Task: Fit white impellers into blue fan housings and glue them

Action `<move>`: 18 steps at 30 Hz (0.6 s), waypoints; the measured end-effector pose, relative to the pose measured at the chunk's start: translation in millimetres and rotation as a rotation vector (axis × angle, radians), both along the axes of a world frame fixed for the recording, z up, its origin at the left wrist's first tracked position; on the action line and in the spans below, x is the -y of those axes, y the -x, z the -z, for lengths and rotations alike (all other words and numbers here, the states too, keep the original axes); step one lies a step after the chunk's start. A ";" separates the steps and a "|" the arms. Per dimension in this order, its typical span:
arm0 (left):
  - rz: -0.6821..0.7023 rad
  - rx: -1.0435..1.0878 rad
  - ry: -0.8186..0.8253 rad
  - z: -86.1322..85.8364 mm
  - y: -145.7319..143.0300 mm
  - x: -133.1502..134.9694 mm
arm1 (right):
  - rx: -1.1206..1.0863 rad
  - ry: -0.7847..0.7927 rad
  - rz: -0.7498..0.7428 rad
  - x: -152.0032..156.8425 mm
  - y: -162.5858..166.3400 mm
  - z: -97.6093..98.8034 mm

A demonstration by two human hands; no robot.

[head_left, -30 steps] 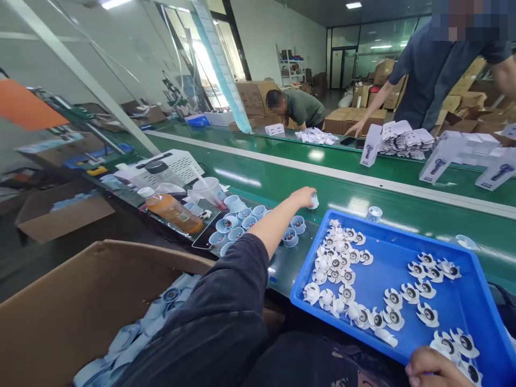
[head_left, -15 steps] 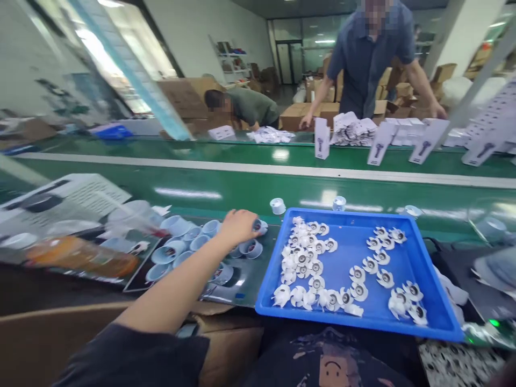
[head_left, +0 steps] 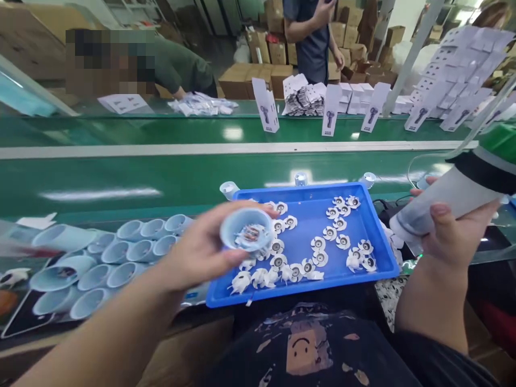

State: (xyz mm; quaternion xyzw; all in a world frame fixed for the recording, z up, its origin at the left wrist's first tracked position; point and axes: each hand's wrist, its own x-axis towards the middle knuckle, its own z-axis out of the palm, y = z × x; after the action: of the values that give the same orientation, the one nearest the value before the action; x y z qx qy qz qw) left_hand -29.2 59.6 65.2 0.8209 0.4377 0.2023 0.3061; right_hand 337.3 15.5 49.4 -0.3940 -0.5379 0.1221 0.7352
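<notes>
My left hand (head_left: 201, 250) is closed round a light-blue cup-shaped plastic housing (head_left: 246, 228), its open mouth facing me, with copper-coloured windings inside. It is held over the left side of a blue tray (head_left: 298, 191) of white fan impellers (head_left: 318, 244). At the right, my right hand (head_left: 455, 236) grips a whitish cylindrical object (head_left: 447, 199) with a black band and a green end, tilted up to the right; its exact kind is unclear. More light-blue housings (head_left: 124, 252) stand in rows left of my left hand.
Beyond the tray a green conveyor (head_left: 181, 172) carries a few housings (head_left: 300, 179). Printed white boxes (head_left: 330, 110) stand along its far side. Two people are there, one bending over white packets (head_left: 203, 105), one standing (head_left: 310, 43).
My left hand has lifted a housing from the rows and moved it right and nearer, over the tray. My right hand has come into view holding the whitish cylinder. The view has shifted.
</notes>
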 end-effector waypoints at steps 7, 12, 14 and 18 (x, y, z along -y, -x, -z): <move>0.327 0.171 0.018 38.9 -108.0 27.6 | -0.369 0.246 -0.504 3.7 62.2 -35.9; 0.353 0.414 -0.074 50.7 -134.5 35.7 | -0.377 0.232 -0.546 7.1 87.1 -48.4; 0.347 0.453 -0.092 50.7 -137.0 37.7 | -0.346 0.257 -0.537 8.2 86.7 -48.8; 0.347 0.462 -0.107 51.8 -136.7 38.4 | -0.329 0.295 -0.579 10.5 81.0 -48.8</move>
State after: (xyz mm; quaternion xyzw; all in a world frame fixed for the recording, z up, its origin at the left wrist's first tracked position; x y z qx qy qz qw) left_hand 107.5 21.1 13.3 0.8306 0.1982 0.3514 0.3838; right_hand 256.3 5.1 98.2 -0.3023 -0.4780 0.4633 0.6822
